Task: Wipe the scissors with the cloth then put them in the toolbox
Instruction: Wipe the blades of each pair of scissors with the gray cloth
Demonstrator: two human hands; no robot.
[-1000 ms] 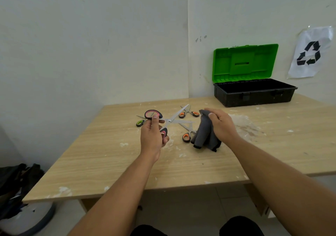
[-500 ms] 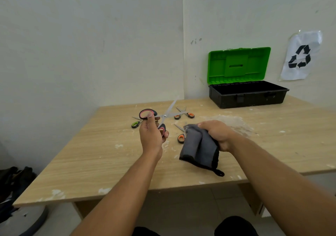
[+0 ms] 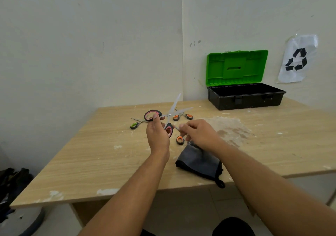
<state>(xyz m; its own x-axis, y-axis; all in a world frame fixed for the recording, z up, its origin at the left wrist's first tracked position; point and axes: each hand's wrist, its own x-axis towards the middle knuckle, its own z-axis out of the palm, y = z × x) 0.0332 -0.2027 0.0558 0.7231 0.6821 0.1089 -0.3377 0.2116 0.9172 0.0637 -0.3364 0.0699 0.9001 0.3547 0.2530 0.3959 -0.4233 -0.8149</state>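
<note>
My left hand (image 3: 157, 135) holds pink-and-black handled scissors (image 3: 170, 115) above the table, blades spread apart and pointing up. My right hand (image 3: 199, 134) hovers just right of the scissors' lower handle, fingers loosely curled and holding nothing. The grey cloth (image 3: 199, 160) lies folded on the table under my right wrist, its loop hanging over the front edge. The toolbox (image 3: 245, 100) stands open at the back right, black tray empty, green lid (image 3: 236, 66) upright against the wall.
More scissors lie on the table (image 3: 91, 163) behind my hands: a green-handled pair (image 3: 134, 125), an orange-handled pair (image 3: 182, 116), and another orange handle (image 3: 180, 139). White dusty smears (image 3: 229, 126) mark the wood. A recycling sign (image 3: 297, 59) hangs on the wall.
My right hand brought the cloth toward the table's front edge, let it go there, and moved up to the scissors. The left hand tilted the scissors' blades upward.
</note>
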